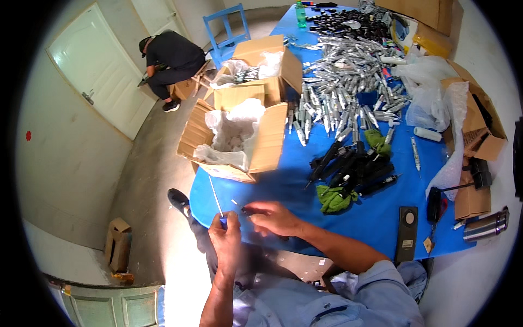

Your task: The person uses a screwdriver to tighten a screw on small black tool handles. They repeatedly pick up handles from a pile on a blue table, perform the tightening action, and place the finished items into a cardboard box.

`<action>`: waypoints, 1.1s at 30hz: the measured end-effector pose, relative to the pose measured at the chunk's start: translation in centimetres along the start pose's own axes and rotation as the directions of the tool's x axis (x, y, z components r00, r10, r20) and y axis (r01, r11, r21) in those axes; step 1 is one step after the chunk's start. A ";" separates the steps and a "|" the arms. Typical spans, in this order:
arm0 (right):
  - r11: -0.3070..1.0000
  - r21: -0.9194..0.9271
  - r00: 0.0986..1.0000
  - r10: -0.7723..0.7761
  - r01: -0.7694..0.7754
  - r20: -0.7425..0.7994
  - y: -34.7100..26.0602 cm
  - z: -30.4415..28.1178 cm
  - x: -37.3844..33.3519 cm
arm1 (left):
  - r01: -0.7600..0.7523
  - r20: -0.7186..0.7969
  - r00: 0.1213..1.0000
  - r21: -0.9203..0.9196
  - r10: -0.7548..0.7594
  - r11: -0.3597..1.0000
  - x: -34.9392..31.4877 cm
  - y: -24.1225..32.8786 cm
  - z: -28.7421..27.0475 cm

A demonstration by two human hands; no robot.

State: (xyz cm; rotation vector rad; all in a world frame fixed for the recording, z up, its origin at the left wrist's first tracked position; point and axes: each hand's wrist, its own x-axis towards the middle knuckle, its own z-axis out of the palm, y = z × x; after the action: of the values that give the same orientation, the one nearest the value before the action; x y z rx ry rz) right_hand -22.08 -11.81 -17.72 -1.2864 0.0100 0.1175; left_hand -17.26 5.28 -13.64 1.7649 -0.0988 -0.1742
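So the left hand (226, 231) is closed around the blue grip of a thin screwdriver (216, 199), its slim shaft pointing up and away over the near edge of the blue counter (376, 215). The right hand (272, 217) sits just beside it, fingers pinched on a small dark part (246, 210) at the counter's edge; too tiny to say exactly what it is. My guess is both pieces are light and stiff, the screwdriver best held at the handle like it is now, and the little part looks easy to fumble, so a fingertip pinch makes sense. Right behind the hands there's an open cardboard box (269, 143) with a white plastic liner, hanging partly off the counter, and a second box (272, 65) further back. To the right is a pile of black pen-like pieces (348, 166) with green cloths (333, 199), then a big heap of silver ones (343, 82). A flat black device (407, 231) lies near the right forearm. Another person (171, 60) crouches on the floor by the door.
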 end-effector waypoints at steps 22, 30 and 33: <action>0.965 0.256 0.998 0.060 -0.063 0.019 -0.1 -1.0 0.6 | -0.524 0.115 0.831 0.489 0.544 0.697 13.0 15.5 -0.6; 0.944 0.314 0.995 0.095 -0.099 0.029 -0.5 -1.2 0.4 | -0.113 0.090 0.992 0.274 0.091 0.955 2.0 9.2 -6.1; 0.929 0.342 0.990 0.138 -0.141 0.031 -0.7 -1.2 0.4 | 0.039 0.113 0.991 0.228 -0.066 0.973 -3.0 5.3 -6.9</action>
State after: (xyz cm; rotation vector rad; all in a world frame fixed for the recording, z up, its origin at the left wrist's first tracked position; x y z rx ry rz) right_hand -21.55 -13.11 -17.40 -0.9336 0.1126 0.2321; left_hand -18.89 11.41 -6.90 1.9845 -0.1638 -0.3181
